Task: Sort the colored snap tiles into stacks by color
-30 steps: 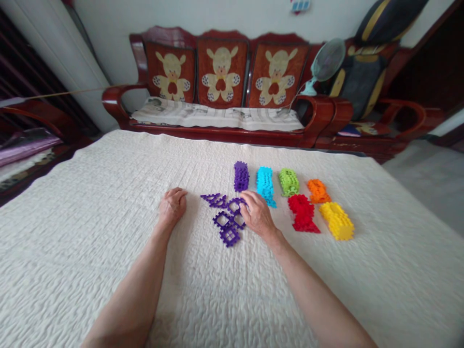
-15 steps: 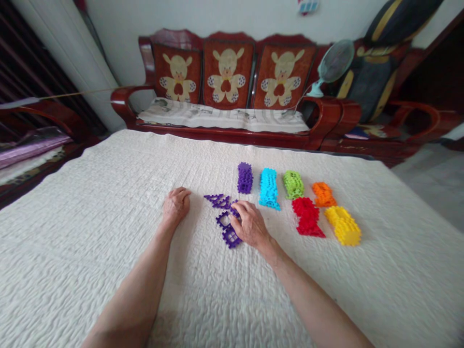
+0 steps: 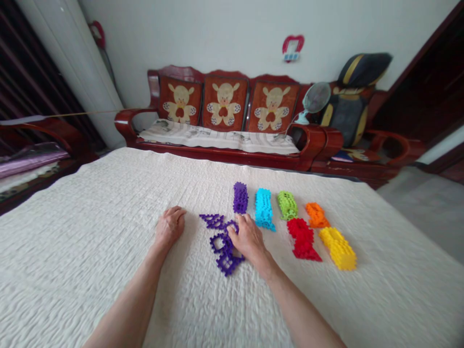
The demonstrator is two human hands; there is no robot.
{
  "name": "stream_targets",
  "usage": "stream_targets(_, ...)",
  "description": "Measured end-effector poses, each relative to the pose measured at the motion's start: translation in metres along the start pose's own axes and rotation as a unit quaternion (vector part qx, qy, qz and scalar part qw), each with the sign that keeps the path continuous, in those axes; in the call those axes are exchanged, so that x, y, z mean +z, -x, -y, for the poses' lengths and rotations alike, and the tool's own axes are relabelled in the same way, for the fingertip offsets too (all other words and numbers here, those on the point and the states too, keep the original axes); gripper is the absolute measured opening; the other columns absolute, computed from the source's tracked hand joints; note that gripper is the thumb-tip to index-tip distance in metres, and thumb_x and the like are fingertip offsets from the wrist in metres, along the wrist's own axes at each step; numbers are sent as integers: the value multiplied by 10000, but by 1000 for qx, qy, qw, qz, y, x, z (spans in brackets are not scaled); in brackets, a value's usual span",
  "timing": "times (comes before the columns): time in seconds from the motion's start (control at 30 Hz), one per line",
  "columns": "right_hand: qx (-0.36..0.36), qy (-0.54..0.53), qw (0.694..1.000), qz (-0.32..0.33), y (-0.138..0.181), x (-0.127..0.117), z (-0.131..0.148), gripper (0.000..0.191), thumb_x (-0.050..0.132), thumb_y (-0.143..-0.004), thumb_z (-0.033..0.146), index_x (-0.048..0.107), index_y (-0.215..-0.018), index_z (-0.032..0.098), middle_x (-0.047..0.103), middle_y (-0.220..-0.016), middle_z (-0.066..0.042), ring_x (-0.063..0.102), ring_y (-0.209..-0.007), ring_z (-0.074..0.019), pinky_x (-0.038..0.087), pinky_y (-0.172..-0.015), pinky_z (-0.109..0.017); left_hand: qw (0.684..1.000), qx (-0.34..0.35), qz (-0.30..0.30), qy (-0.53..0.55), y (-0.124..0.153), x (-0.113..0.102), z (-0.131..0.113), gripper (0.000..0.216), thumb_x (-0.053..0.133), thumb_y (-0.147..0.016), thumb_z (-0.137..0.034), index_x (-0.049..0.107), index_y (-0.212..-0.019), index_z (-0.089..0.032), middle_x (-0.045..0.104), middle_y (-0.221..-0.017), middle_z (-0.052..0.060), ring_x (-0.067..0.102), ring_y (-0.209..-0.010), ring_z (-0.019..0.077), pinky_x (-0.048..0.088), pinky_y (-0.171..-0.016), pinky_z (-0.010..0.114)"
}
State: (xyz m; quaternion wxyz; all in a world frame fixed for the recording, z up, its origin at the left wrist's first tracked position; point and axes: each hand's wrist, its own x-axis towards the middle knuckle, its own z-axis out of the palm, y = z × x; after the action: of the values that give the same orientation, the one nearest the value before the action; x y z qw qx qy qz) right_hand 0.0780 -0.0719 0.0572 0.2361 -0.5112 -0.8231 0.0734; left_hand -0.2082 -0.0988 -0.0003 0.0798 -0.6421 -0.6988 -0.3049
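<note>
Several loose purple lattice tiles (image 3: 222, 249) lie on the cream quilt (image 3: 90, 232) in front of me. My right hand (image 3: 247, 239) rests on their right side, fingers curled over a tile. My left hand (image 3: 168, 227) lies to the left of them in a loose fist, holding nothing I can see. Behind the loose tiles stands a purple stack (image 3: 239, 197). To its right are a cyan stack (image 3: 264, 209), a green stack (image 3: 287, 205), an orange stack (image 3: 316, 214), a red stack (image 3: 303, 238) and a yellow stack (image 3: 338, 248).
A dark red wooden sofa (image 3: 232, 121) with bear cushions stands behind the quilt. A small fan (image 3: 314, 99) and a dark bag (image 3: 353, 96) sit at its right end. Bare floor (image 3: 420, 203) shows to the right. More dark wooden furniture (image 3: 32, 145) is on the left.
My right hand has slid left and toward me over the loose purple tiles. The camera has tilted up, showing more wall. My left hand has stayed put.
</note>
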Motion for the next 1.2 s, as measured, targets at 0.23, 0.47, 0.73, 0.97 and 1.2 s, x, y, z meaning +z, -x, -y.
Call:
stream_targets(0.23,31,-71,996,50,-16,13,-15,129,632,-758,245,618,-875,192,650,-879,-73,625,-806,-193,476,-739,-298,1000,6,7,-3,-1,-2,-1,308,399,-867,-234,699,-929,-203,689,-1077,74,629,-985,223,498,-933,378)
stream_targets(0.47,110,-293,948,66,-27,17,-45,209,584,-700,297,646,-871,195,643,-691,22,579,-621,-134,440,-616,-249,1000,0,1,-14,0,1,1,307,397,-878,-244,694,-938,-203,685,-1087,73,618,-1012,213,489,-948,365)
stream_targets(0.73,83,-302,949,33,-23,19,-43,274,616,-704,424,663,-836,189,625,-636,28,541,-582,-125,414,-584,-239,1000,1,4,-10,0,-1,0,303,407,-878,-229,700,-950,-193,685,-1086,82,621,-1007,226,493,-939,379)
stream_targets(0.97,88,-196,974,-77,-30,15,-39,207,582,-769,345,666,-861,179,664,-740,-25,590,-660,-156,436,-663,-267,1000,3,3,-10,0,0,1,285,423,-872,-218,696,-950,-202,686,-1077,75,623,-998,219,493,-934,375)
stream_targets(1.2,65,-35,992,-102,-48,9,-34,145,599,-832,297,655,-897,181,676,-844,-66,600,-784,-182,421,-712,-270,1000,1,7,-4,0,-1,1,292,414,-869,-220,695,-946,-197,681,-1088,79,623,-995,218,490,-940,369)
